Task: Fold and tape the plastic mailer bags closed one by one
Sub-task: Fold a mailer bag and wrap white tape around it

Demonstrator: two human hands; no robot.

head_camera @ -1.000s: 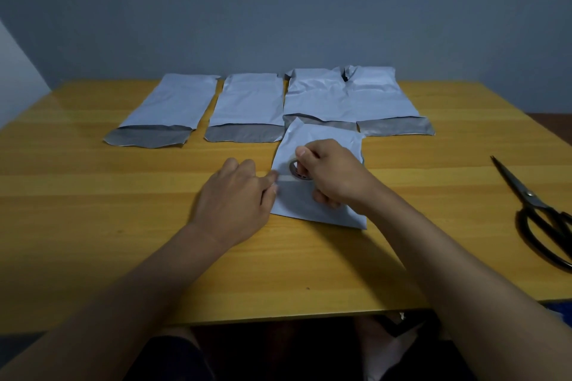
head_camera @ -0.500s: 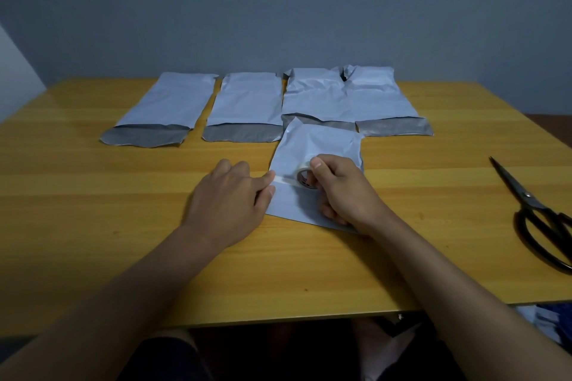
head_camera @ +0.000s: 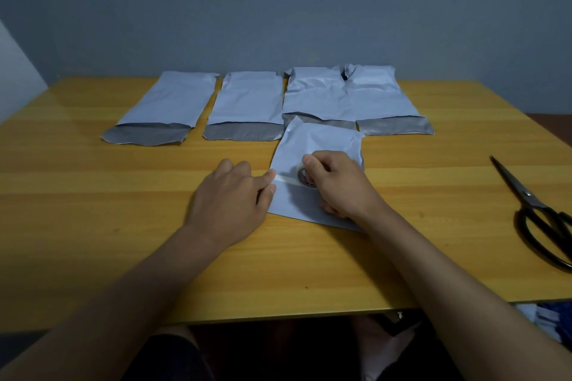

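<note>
Taping: folded mailer bag [head_camera: 318, 145], thin, slippery, limp plastic
Left hand [head_camera: 230, 201]: fingertips pinning tape end at bag's edge
Right hand [head_camera: 335, 182]: gripping tape roll [head_camera: 306, 178]
Hold: press flat near fold

We see a folded white mailer [head_camera: 318, 145] lying flat near the table's middle, a short strip of pale tape [head_camera: 286, 179] running across its left part from a small tape roll [head_camera: 305, 178] standing on it. Behind it, four more mailers [head_camera: 247, 102] lie in a row at the far side, their grey flaps open towards us.
</note>
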